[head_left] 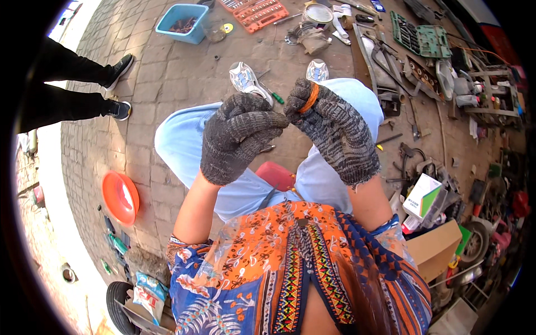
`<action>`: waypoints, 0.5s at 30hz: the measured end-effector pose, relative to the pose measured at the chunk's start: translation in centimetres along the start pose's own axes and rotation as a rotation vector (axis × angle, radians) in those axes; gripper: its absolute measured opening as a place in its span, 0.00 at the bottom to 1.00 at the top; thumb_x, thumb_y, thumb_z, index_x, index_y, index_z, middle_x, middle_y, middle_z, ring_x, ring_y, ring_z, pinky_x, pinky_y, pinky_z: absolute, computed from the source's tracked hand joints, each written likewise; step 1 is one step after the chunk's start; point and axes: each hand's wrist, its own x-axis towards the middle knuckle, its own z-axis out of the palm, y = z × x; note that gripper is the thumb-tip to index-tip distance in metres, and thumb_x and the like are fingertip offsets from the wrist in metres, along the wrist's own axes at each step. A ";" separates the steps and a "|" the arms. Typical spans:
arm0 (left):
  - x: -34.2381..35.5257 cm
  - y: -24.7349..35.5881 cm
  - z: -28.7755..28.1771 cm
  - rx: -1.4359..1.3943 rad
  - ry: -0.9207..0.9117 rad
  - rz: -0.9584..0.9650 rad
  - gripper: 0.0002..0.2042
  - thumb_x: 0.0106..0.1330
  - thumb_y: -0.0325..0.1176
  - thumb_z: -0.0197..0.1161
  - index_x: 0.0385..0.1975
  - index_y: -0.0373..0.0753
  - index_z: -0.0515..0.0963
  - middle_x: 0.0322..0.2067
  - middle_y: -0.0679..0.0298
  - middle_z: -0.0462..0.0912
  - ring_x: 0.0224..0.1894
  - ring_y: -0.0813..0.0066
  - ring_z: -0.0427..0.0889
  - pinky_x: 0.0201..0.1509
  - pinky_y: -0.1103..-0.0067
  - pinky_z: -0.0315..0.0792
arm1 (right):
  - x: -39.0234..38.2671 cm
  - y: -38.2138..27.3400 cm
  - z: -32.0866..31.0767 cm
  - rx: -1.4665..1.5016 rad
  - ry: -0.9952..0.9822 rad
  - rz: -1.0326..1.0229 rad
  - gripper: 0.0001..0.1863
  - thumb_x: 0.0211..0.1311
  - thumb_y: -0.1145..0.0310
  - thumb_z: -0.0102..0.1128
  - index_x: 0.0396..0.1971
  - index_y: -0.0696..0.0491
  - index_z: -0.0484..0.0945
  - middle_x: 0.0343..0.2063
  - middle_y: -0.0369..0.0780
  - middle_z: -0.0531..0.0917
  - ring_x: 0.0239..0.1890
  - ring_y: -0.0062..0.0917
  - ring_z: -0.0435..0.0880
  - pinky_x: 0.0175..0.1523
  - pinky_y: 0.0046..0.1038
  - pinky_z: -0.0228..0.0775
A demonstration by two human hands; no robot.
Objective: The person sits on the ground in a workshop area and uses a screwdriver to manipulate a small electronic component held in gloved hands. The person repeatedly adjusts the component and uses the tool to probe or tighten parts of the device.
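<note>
Both my hands wear dark grey knitted work gloves and meet at the fingertips above my knees. My left hand is closed, its thumb and fingers pressed together toward the right hand. Closed too is my right hand, with curled fingertips close against the left ones. An orange band crosses the fingers of the right glove. Whatever lies between the fingertips, if anything, is hidden. Below the hands, on the ground by my shoe, lies a screwdriver with a green handle.
A blue basin, an orange socket set case and a can stand ahead. At left are a person's shoes and an orange basin. Rightward lie a green tool case, metal parts and a cardboard box.
</note>
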 end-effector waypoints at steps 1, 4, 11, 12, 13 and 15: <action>0.4 0.3 -0.4 0.021 -0.020 0.023 0.11 0.49 0.29 0.64 0.34 0.42 0.81 0.34 0.61 0.80 0.39 0.61 0.78 0.42 0.73 0.71 | 0.0 0.0 0.1 -0.185 -0.001 -0.032 0.15 0.61 0.73 0.51 0.48 0.59 0.73 0.47 0.43 0.77 0.50 0.30 0.76 0.57 0.29 0.68; 1.2 1.0 -0.9 0.039 -0.096 0.015 0.10 0.52 0.25 0.62 0.36 0.38 0.80 0.33 0.58 0.80 0.37 0.61 0.79 0.40 0.73 0.71 | 0.2 0.8 -0.4 -0.418 -0.001 -0.092 0.14 0.57 0.76 0.55 0.45 0.56 0.77 0.44 0.41 0.79 0.47 0.28 0.78 0.54 0.28 0.69; 1.0 -0.1 -1.8 0.053 -0.274 0.040 0.10 0.53 0.27 0.63 0.36 0.40 0.80 0.33 0.59 0.82 0.35 0.61 0.81 0.40 0.73 0.73 | 0.6 0.6 -0.5 -0.557 -0.016 -0.103 0.16 0.55 0.78 0.57 0.45 0.55 0.77 0.43 0.41 0.80 0.48 0.29 0.78 0.55 0.28 0.68; 1.1 -0.2 -1.7 0.066 -0.295 0.059 0.10 0.53 0.27 0.63 0.36 0.40 0.80 0.32 0.59 0.82 0.35 0.60 0.80 0.40 0.72 0.73 | 0.5 0.6 -0.6 -0.567 -0.017 -0.119 0.15 0.56 0.77 0.56 0.45 0.55 0.77 0.43 0.41 0.80 0.49 0.28 0.77 0.56 0.28 0.68; 1.1 -0.2 -1.7 0.112 -0.296 0.056 0.10 0.53 0.28 0.63 0.36 0.41 0.80 0.32 0.58 0.81 0.34 0.60 0.80 0.39 0.72 0.73 | 0.5 0.7 -0.6 -0.523 -0.012 -0.103 0.15 0.57 0.76 0.55 0.46 0.56 0.77 0.44 0.41 0.80 0.49 0.27 0.77 0.56 0.28 0.68; 1.1 -0.1 -1.4 0.202 -0.297 0.049 0.10 0.52 0.31 0.64 0.35 0.42 0.80 0.31 0.57 0.81 0.33 0.59 0.80 0.37 0.72 0.73 | 0.5 0.7 -0.5 -0.383 0.001 -0.039 0.15 0.60 0.75 0.52 0.47 0.57 0.75 0.45 0.41 0.79 0.50 0.26 0.76 0.58 0.27 0.67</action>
